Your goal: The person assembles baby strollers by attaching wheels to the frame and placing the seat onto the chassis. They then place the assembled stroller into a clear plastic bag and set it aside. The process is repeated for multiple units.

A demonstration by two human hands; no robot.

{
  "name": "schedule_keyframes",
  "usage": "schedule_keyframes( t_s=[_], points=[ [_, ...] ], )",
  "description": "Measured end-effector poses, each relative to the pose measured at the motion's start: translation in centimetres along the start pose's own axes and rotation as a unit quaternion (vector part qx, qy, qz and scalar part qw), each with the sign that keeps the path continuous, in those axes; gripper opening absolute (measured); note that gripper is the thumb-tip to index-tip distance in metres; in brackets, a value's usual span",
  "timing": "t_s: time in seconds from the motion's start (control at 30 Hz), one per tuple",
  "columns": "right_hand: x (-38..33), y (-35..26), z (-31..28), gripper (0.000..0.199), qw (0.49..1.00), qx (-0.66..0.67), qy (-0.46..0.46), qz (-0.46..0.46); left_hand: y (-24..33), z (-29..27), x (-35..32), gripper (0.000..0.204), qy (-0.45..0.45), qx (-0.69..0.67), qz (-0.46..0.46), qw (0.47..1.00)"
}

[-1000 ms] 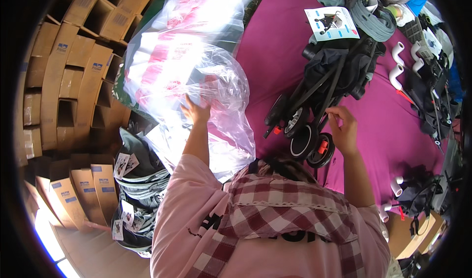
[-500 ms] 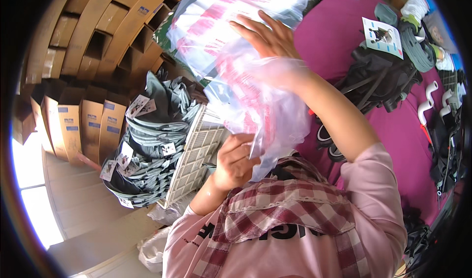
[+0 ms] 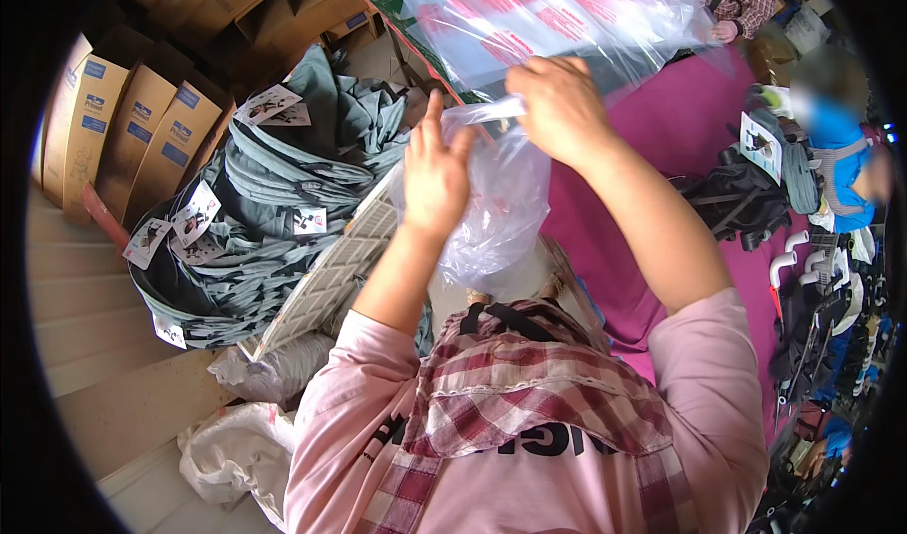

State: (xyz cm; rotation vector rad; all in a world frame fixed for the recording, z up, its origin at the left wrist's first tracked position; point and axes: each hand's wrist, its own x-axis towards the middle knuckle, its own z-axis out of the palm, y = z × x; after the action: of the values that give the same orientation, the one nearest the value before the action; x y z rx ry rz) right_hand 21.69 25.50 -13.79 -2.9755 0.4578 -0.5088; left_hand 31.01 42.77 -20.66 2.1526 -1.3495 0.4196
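Hands work a clear plastic bag [image 3: 496,213] at 12 o'clock: left hand [image 3: 436,180] pinches its rim, right hand [image 3: 559,109] grips the top edge. Opening the mouth seems underway; spreading it likely needs both grips pulling apart.

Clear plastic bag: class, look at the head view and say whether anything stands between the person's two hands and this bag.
Nothing visible does. The left hand and the right hand both already touch the clear plastic bag, pinching its top edge so it hangs beneath them. The pile of grey folded carriers lies off to the left, apart from the bag.
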Motion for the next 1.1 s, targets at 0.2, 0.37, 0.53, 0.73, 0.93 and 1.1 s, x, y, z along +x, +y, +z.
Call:
schedule_keyframes(
  t_s=[0.2,0.37,0.53,0.73,0.93,1.1],
  points=[
    [-9.6,9.3,5.7,0.028,0.928,-0.143,-0.238,0.247,-4.0,0.2,-5.9,0.025,-0.056,-0.179,-0.021,0.982],
    [-7.1,10.1,9.4,0.028,0.836,-0.05,-0.51,0.197,-11.6,2.8,-17.2,0.041,-0.141,-0.279,-0.23,0.922],
    [7.4,-2.3,0.4,0.039,0.932,0.311,0.158,0.096,-14.0,-17.4,-7.8,0.026,0.098,0.113,-0.192,0.97],
    [0.1,-9.8,6.7,0.084,0.972,0.148,0.071,-0.169,-13.3,-14.2,-11.7,0.03,-0.148,0.151,-0.121,0.97],
    [-7.3,9.3,11.5,0.059,0.92,0.113,0.075,0.368,-7.8,-5.5,-7.8,0.007,-0.104,-0.37,-0.234,0.893],
    [-6.3,-0.5,2.0,0.063,0.867,0.484,0.106,0.052,1.4,-3.6,3.6,0.049,-0.078,-0.63,-0.229,0.738]
  ],
)
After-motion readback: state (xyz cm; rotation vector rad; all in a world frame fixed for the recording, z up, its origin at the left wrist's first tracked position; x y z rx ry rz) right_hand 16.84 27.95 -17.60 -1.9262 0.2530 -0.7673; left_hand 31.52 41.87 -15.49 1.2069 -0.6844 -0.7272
